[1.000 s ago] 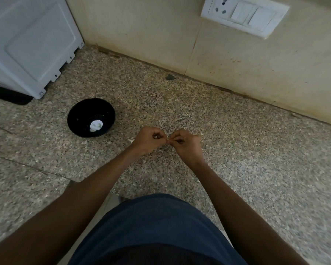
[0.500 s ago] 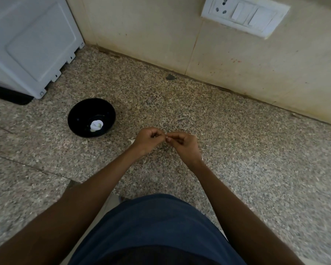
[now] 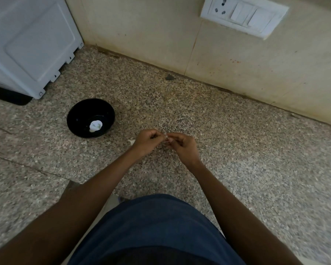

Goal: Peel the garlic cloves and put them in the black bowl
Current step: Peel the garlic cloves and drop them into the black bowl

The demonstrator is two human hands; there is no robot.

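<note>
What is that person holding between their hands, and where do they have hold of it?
A small pale piece, likely a garlic clove, pinched between the fingertips of left hand and right hand; which part is hidden.

Black bowl (image 3: 80,115), white garlic (image 3: 96,126) inside; speckled grey-brown granite counter (image 3: 237,159); cream wall (image 3: 237,60).

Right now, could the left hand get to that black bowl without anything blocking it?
Probably yes. The black bowl sits open on the counter just beyond the left hand, with bare counter between. But both hands pinch something small, so it is busy.
</note>
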